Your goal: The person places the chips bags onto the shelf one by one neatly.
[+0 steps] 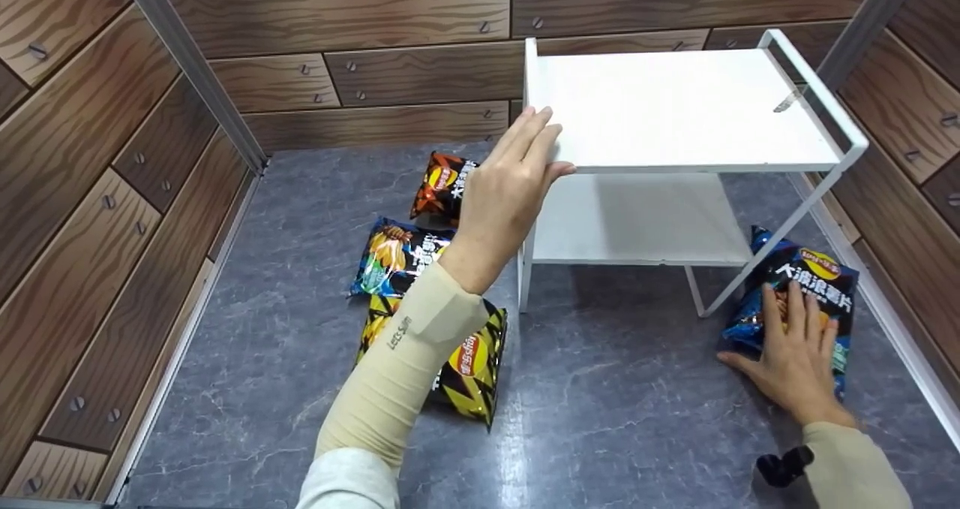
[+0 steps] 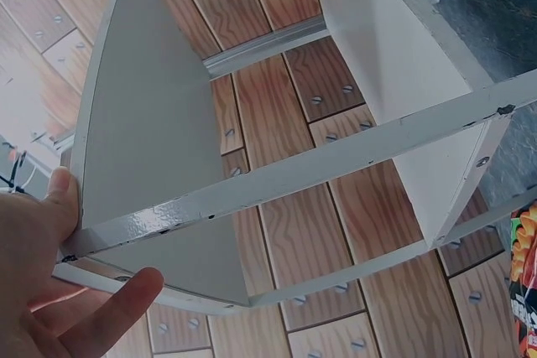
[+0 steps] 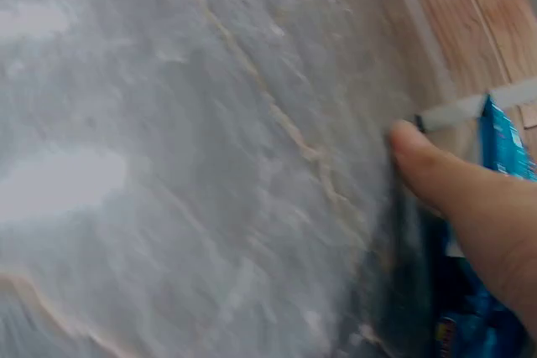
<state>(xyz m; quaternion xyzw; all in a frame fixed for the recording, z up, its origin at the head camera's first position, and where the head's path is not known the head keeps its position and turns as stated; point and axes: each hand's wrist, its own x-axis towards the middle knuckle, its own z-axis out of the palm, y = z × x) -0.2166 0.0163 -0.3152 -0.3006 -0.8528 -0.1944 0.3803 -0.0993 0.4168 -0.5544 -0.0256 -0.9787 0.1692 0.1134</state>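
My left hand (image 1: 510,182) rests at the near left corner of a white two-tier metal table (image 1: 675,111), its fingers fairly straight along the rail. In the left wrist view, the thumb and a straight finger lie either side of the frame corner (image 2: 71,249). On the right, my right hand (image 1: 799,359) lies spread over a blue bag of potato chips (image 1: 817,276), which sits on the floor beside the table leg. The right wrist view has the thumb (image 3: 436,169) near the blue bag (image 3: 478,316); the other fingers are out of that view.
Left of the table lie an orange-and-black chip bag (image 1: 435,186), a blue chip bag (image 1: 382,257) and yellow-and-black packaging (image 1: 480,366), partly behind my left arm. The table has a lower shelf (image 1: 637,216). Wood-patterned walls (image 1: 405,13) enclose the grey marbled floor (image 1: 600,434).
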